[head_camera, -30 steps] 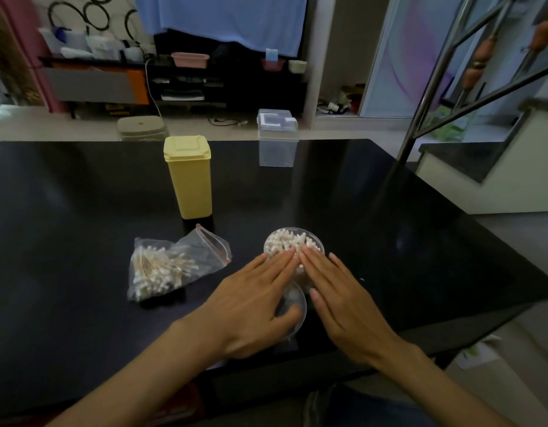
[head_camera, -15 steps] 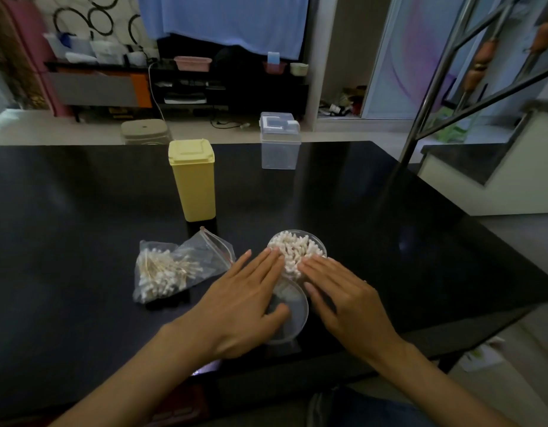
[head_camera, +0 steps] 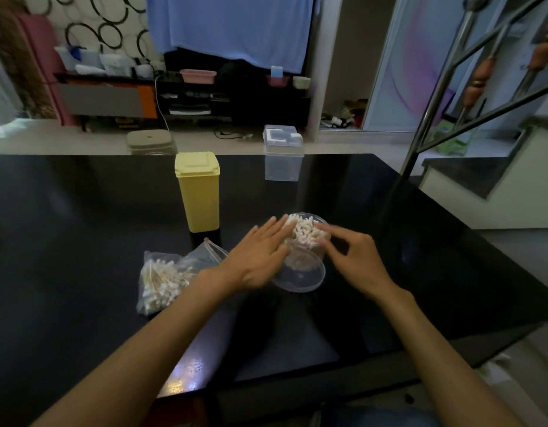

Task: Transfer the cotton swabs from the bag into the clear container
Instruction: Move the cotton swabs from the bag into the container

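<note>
Head view: showed a black tabletop (head_camera: 81, 226) with both hands at a clear container (head_camera: 306, 251) packed with swabs (head_camera: 305, 231). Left hand (head_camera: 260, 257) lay flat, fingers straight against the container's left side and the swab heads, grip released. Right hand (head_camera: 355, 257) reached the container's right rim with fingers bent; blurred, so cannot tell whether its grip pinched anything. Clear lid (head_camera: 300, 275) lay just in front of the container, touching it. Bag (head_camera: 171, 275), open-mouthed and holding more swabs, lay left of the left hand. Yellow box (head_camera: 198, 192) stood upright behind; clear box (head_camera: 283, 155) farther back.
</note>
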